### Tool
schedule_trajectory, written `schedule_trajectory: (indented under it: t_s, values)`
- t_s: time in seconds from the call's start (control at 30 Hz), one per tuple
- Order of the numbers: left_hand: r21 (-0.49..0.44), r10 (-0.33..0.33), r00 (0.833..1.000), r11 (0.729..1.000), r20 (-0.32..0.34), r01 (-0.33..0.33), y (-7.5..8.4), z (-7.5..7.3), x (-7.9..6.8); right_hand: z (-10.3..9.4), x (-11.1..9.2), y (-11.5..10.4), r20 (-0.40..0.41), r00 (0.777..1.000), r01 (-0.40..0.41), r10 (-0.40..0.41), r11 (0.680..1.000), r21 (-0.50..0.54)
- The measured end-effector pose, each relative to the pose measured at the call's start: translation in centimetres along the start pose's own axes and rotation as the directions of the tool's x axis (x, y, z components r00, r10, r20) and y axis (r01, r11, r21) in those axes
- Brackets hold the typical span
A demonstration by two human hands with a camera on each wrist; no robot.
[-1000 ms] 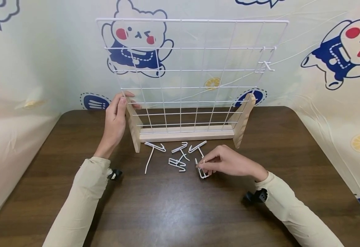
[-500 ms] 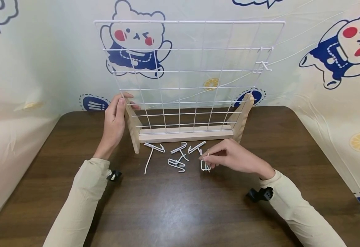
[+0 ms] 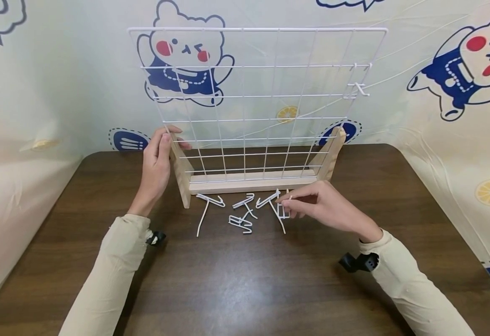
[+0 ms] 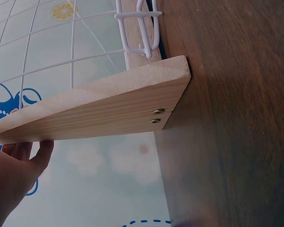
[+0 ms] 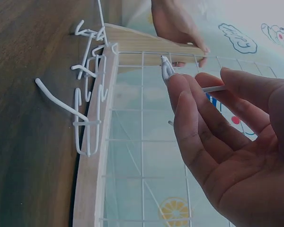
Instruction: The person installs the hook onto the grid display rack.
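Note:
A white wire grid panel [image 3: 245, 30] stands upright in a wooden stand, whose left leg [image 3: 179, 172] my left hand [image 3: 154, 165] grips near its top. In the left wrist view, the fingers [image 4: 45, 150] reach behind that wooden leg. My right hand [image 3: 325, 205] pinches a white wire display hook [image 3: 286, 212] by its prong between thumb and fingers, in front of the stand's right half. Seen from the right wrist, part of the held hook [image 5: 166, 70] sticks out past the fingertips. Another white hook [image 3: 358, 88] hangs on the grid at upper right.
Several loose white hooks lie on the brown table [image 3: 228, 289] before the stand's base bar [image 3: 253, 184]: one with a long prong [image 3: 203, 219] at left, a tangled pair [image 3: 241, 223] in the middle, another [image 3: 282, 225] beside my right hand. A printed cloth [image 3: 60, 70] hangs behind.
My right hand has moved away from me and slightly right with the pinched hook, uncovering more of the loose hook beside it. The left hand keeps its grip on the leg.

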State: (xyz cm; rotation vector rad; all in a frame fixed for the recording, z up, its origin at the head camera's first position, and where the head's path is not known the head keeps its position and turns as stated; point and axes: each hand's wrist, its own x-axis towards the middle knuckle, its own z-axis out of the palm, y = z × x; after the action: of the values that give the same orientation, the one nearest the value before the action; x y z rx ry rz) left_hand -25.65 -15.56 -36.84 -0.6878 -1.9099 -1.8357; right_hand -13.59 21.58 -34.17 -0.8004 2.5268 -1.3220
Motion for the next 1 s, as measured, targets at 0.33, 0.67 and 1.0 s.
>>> schedule_trajectory:
  t_s: [0.33,0.67,1.0]
  values:
    - [-0.005,-0.015,1.000,1.000,-0.003,0.015,0.2,-0.1,-0.1,-0.3,-0.2,-0.6,-0.057,0.998,-0.002,0.003,1.000,0.007]
    - [0.015,-0.011,1.000,1.000,-0.022,0.011,0.0,0.0,-0.2,-0.5,-0.1,-1.4,-0.141,0.986,0.096,-0.093,0.995,0.015]
    - [0.040,-0.024,0.999,0.999,-0.021,0.025,2.9,0.9,-0.5,-1.6,0.4,-3.2,-0.278,0.954,0.141,-0.115,0.987,0.076]
